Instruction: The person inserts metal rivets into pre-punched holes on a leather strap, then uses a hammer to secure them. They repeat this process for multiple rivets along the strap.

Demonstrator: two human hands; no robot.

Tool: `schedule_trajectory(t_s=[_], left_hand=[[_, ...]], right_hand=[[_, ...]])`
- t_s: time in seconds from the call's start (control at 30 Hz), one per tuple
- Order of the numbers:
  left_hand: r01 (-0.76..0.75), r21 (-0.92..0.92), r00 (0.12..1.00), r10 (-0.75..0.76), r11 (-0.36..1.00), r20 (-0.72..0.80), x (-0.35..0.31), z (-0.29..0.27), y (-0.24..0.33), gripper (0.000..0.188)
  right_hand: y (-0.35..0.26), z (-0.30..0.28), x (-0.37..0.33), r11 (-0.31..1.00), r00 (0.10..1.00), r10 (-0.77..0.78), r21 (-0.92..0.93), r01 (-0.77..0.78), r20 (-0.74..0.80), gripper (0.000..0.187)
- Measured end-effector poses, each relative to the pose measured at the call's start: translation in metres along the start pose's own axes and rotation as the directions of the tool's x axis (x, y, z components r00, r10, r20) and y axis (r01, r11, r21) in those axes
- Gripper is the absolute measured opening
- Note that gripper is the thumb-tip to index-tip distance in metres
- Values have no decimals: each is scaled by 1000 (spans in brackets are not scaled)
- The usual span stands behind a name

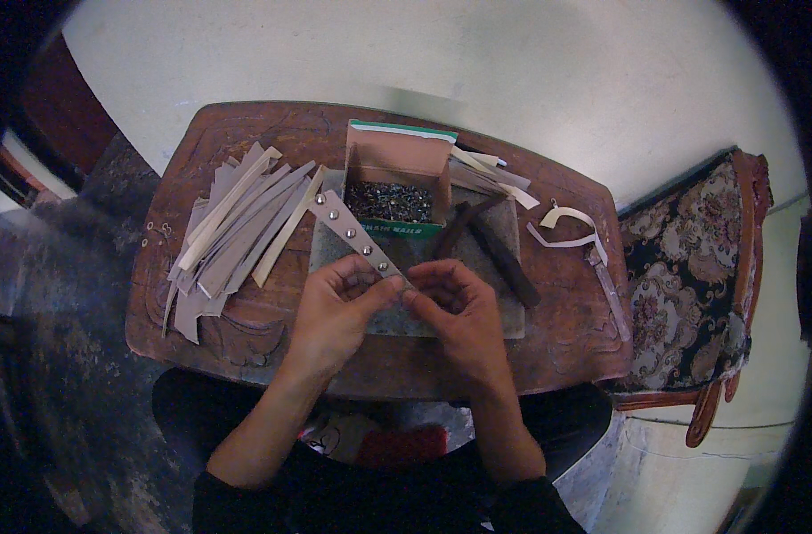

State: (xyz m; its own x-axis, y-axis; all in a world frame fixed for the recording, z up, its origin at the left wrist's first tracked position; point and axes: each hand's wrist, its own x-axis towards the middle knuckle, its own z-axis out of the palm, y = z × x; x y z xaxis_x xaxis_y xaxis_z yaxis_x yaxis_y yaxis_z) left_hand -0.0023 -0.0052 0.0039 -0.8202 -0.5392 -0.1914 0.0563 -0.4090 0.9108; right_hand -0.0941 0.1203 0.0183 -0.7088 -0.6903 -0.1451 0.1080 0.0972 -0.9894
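Nearest, black sleeves [232,505] on both forearms, which reach up over the near edge of a carved, dark brown wooden surface [255,334]. Left hand [330,307] and right hand [459,307] meet above it, tips almost touching. Between them, a narrow taupe flat strip with a row of round silvery studs [360,240], held aslant: near end at the fingertips, far end pointing up and left, clear of both hands. Left fingers clamped on its lower part, thumb on top, other fingers curled at its left side. Right thumb and fingers drawn together at the near tip; how firmly they grip there, cannot tell. Five studs show beyond the left thumb. Below the hands, a flat grey slab [504,319]. On its right part, two dark elongated pieces [506,265], kind unclear, angled toward each other. Left of the slab, a loose heap of grey and cream flat strips [237,233]. Farther, an open green-and-brown cardboard box [401,160] of small metal nails [393,202]. Right of the box, more pale strips [491,178]. Beyond the surface, a plain pale wall [379,53].
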Motion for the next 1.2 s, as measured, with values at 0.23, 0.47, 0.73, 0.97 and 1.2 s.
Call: schedule_trajectory(t_s=[0.23,0.47,0.73,0.97,1.2], left_hand=[[25,-48,1000,-26,999,-15,3,-1,0,14],[-15,58,1000,15,998,-14,2,-3,0,19],[-30,7,1000,30,1000,6,1,-2,5,20],[-129,98,989,135,987,-64,3,-21,26,19],[-31,97,996,39,995,-85,4,-18,24,15]], right_hand=[[2,-2,-1,1000,1000,-23,-8,23,10,25],[-7,4,-6,997,999,-40,-61,39,-17,24],[0,1,-1,995,997,-74,-67,75,11,23],[-36,-6,25,904,952,-306,-307,296,19,20],[-49,12,96,471,843,-447,-722,507,300,18]])
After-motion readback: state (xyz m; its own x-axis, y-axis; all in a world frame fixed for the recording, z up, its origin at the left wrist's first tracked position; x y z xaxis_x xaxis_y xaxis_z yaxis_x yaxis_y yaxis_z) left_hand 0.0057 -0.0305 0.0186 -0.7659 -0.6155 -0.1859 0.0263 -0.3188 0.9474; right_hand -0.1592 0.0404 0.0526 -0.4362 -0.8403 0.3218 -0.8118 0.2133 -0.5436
